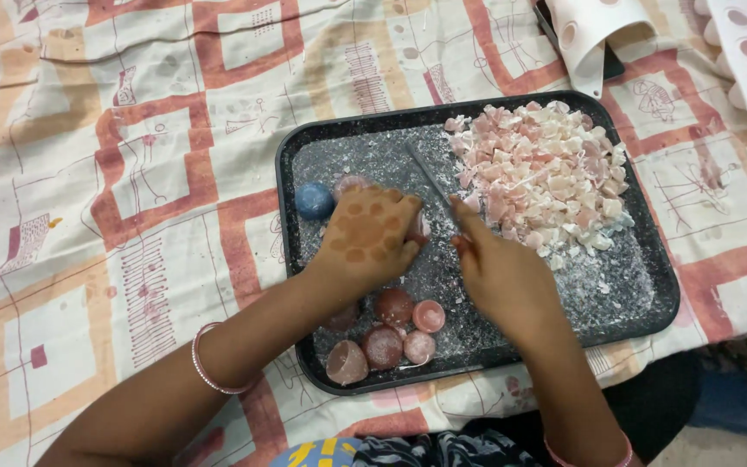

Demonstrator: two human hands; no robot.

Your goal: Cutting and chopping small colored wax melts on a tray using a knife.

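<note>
Your right hand grips the knife, blade pointing upper left; your left hand, just beside, cups a pink piece.

no packages, labels, signs, screens visible
</note>
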